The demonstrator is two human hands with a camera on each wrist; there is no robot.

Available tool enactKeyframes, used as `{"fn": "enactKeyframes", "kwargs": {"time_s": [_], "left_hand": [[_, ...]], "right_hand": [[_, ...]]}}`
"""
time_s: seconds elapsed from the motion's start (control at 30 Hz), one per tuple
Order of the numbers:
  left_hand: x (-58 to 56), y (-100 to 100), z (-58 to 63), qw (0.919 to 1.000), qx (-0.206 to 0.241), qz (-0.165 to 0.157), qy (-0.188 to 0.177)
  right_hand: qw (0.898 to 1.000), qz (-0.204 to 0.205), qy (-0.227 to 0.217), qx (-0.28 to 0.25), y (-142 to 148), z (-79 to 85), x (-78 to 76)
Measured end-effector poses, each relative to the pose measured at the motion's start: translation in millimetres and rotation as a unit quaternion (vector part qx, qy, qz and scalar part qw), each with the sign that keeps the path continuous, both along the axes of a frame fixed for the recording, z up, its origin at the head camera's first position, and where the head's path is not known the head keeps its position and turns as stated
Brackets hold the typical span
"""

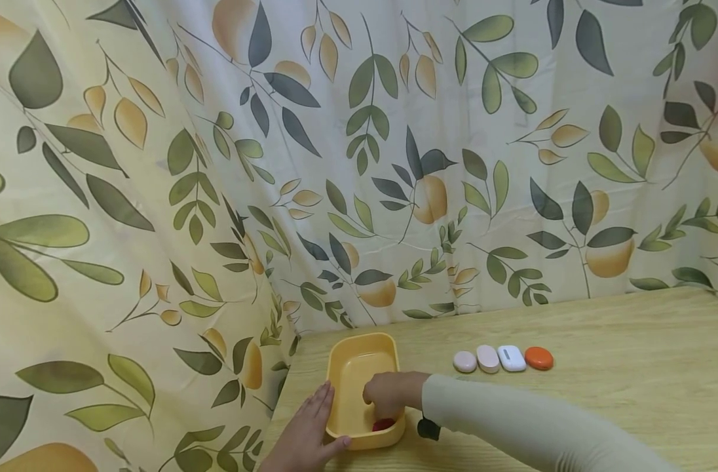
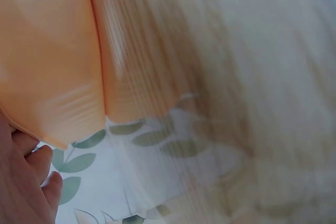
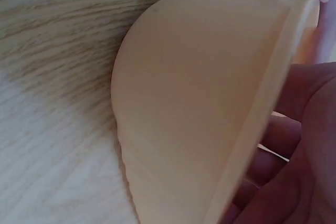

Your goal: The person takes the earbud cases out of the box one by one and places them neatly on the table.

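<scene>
A yellow rectangular box [image 1: 352,360] stands on the wooden table near its left edge. My left hand [image 1: 306,429] grips its near left corner, fingers along the left wall and thumb at the near rim. In the left wrist view its fingertips [image 2: 44,163] bend against the box's edge. My right hand [image 1: 388,393] reaches over the right rim into the box, its fingers bent downward round a small dark red object [image 1: 384,425] at the near right corner. The right wrist view shows the box's outer wall [image 3: 194,93] with curled fingers behind the rim; the red object is hidden there.
To the right of the box, a row holds a round pale pink case [image 1: 465,361], an oval pink case [image 1: 487,358], a white earbud case [image 1: 511,358] and an orange case [image 1: 538,358]. A leaf-and-fruit patterned curtain [image 1: 394,249] borders the wooden table [image 1: 630,367] behind and at left.
</scene>
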State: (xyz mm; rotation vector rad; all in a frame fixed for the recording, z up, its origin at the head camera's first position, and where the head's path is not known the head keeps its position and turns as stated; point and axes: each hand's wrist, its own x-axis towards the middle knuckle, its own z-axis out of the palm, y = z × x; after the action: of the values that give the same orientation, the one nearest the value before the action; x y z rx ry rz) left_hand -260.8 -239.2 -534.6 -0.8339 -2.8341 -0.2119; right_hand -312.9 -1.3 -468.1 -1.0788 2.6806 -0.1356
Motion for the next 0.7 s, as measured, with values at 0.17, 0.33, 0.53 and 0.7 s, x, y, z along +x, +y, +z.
{"fn": "enactKeyframes", "kwargs": {"time_s": [0.17, 0.33, 0.53, 0.7], "left_hand": [[0.0, 0, -1.0, 1.0000, 0.001, -0.001, -0.002], [-0.7, -1, -3.1, 0.9999, -0.002, 0.002, -0.010], [-0.8, 0, -1.5, 1.0000, -0.001, 0.002, -0.009], [-1.8, -1, -2.9, 1.0000, -0.002, 0.001, -0.001]], "right_hand": [[1.000, -0.004, -0.027, -0.001, -5, -5.7, 2.4], [1.000, 0.011, -0.021, 0.013, -8, -10.4, 1.5], [0.999, 0.027, -0.022, 0.004, -9, -15.0, -1.2], [0.998, 0.022, -0.055, -0.030, -8, -17.6, -4.5]]}}
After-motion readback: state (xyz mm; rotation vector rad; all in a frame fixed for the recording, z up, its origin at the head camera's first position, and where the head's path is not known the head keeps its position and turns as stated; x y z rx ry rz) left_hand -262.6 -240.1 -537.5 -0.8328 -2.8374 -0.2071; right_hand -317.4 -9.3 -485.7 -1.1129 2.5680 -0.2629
